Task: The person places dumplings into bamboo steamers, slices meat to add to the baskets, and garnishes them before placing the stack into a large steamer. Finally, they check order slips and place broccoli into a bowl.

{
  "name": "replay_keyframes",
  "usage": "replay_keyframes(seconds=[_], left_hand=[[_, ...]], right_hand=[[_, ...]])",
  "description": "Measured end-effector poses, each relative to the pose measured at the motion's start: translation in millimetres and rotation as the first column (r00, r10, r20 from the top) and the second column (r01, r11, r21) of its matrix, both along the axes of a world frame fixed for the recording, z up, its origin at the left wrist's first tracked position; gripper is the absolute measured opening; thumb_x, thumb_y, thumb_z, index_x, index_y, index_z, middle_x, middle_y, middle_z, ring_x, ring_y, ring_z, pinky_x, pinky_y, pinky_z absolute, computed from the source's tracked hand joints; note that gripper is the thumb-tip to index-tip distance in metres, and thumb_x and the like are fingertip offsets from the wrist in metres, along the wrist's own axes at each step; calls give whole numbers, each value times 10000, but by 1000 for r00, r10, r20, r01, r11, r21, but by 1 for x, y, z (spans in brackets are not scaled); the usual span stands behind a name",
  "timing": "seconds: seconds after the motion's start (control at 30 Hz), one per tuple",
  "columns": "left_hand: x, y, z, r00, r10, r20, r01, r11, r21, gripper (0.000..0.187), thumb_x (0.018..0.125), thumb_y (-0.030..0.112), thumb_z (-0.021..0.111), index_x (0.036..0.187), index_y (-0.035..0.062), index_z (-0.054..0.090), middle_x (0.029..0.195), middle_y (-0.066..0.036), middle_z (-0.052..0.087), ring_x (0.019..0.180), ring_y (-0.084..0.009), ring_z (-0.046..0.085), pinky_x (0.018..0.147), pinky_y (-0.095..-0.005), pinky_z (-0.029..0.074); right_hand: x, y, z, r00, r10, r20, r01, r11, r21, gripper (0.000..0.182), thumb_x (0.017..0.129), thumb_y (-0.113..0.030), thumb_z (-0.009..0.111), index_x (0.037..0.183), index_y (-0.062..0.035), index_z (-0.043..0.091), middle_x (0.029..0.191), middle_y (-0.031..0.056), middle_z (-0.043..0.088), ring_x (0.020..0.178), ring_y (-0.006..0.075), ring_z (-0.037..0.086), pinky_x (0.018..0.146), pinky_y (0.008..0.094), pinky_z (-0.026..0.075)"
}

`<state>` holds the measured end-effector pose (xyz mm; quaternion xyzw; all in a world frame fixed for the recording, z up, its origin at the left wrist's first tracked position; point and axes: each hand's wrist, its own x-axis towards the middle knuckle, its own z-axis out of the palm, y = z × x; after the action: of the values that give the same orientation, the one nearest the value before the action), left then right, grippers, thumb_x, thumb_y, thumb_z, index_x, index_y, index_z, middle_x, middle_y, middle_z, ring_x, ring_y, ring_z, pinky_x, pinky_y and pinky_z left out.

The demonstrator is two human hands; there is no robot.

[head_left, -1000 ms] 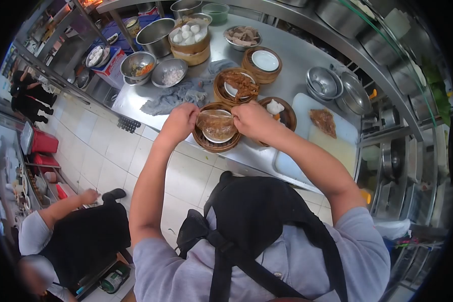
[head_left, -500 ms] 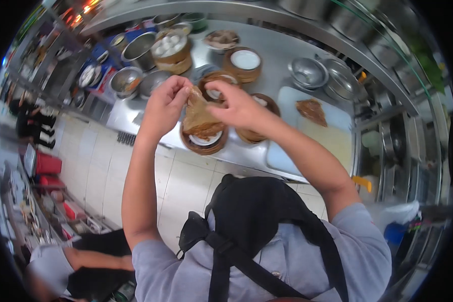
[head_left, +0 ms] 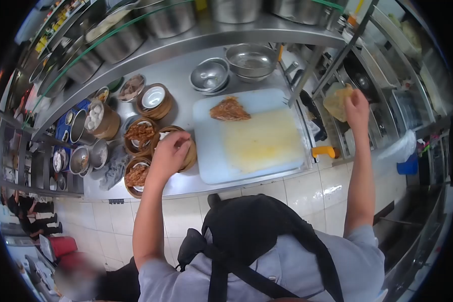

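My left hand point(head_left: 170, 153) hovers at a round bamboo steamer point(head_left: 190, 160), fingers loosely curled with a gap at the thumb and nothing visible in them. Far to the right, my right hand point(head_left: 357, 109) pinches a thin, crumpled, yellowish-brown sheet or bag point(head_left: 336, 104), held up beside the rack. Left of my left hand, two steamers hold reddish-brown shredded food, one behind point(head_left: 140, 133) and one nearer the table edge point(head_left: 136, 175). A brown, roughly triangular piece point(head_left: 229, 109) lies on the cutting board point(head_left: 209, 153).
Metal bowls point(head_left: 209, 75) stand behind the board. Another steamer holds a white dish point(head_left: 153, 97); white round items point(head_left: 94, 116) fill a taller one. A metal shelf point(head_left: 186, 44) crosses above the table. A yellow handle point(head_left: 324, 151) sticks out at right. A blurred person point(head_left: 118, 282) is at lower left.
My hands have parted: the right has carried the sheet or bag far right, away from the steamers, and the left has let go of it. The view has swung right.
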<state>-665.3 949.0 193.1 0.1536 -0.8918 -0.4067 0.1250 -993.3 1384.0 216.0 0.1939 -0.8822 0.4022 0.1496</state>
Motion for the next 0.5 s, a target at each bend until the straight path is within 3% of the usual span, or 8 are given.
replay_keyframes(seconds=[0.03,0.07,0.13,0.2,0.23,0.3,0.37,0.5], left_hand=[[-22,8,2,999,-28,32,31,996,-82,248,899,94,622,1135,21,642,984,-155,669,850,-268,657,769,-353,520],[-47,16,3,996,-61,66,71,985,-159,236,909,98,600,1130,27,642,1008,-164,672,880,-308,664,792,-386,527],[-110,25,-17,965,-252,-77,209,910,-357,217,920,92,560,1114,37,641,1053,-166,671,945,-361,652,824,-428,527],[-185,12,-60,941,-338,21,306,821,-482,219,924,148,558,1104,67,653,1101,-157,677,1001,-376,643,858,-451,523],[-219,6,-82,930,-360,70,337,763,-552,229,920,196,575,1093,73,664,1106,-152,685,1015,-369,647,867,-455,520],[-257,22,-71,771,-29,636,399,800,-447,325,877,325,629,1084,87,706,1139,-137,697,1050,-347,658,888,-433,520],[-278,16,-84,685,-38,727,367,881,-300,408,809,388,676,1054,68,735,1150,-161,697,1072,-339,663,904,-402,520],[-296,12,-107,657,-36,753,491,778,-391,447,768,379,685,1027,17,732,1140,-217,684,1065,-351,665,913,-394,516]], right_hand=[[-22,16,-23,993,-83,-83,100,966,239,239,862,-141,615,1032,25,638,959,182,693,917,321,677,811,380,518],[-46,29,-67,991,-35,-129,72,954,290,285,852,-183,629,1049,22,639,985,214,683,971,360,658,837,415,509],[-41,38,-85,998,57,39,-68,911,407,368,841,-249,649,1093,18,638,1025,251,672,1021,390,645,867,456,504],[10,-13,-53,907,4,421,-289,732,617,451,807,-324,674,1091,25,658,1046,245,685,984,392,666,860,468,526],[33,-18,-66,914,12,405,-292,712,638,417,769,-330,698,1012,7,703,1019,223,703,925,388,685,821,471,547],[61,-42,-72,845,-55,533,-474,384,792,366,724,-290,725,1015,-68,742,1033,174,724,949,314,710,807,445,566],[75,-49,-96,810,-79,581,-548,251,798,352,749,-253,712,1048,-71,744,1050,168,725,965,298,712,813,435,569],[72,-63,-127,753,-333,567,-525,215,823,294,792,-178,677,1057,-73,747,1103,156,717,986,295,706,836,443,565]])
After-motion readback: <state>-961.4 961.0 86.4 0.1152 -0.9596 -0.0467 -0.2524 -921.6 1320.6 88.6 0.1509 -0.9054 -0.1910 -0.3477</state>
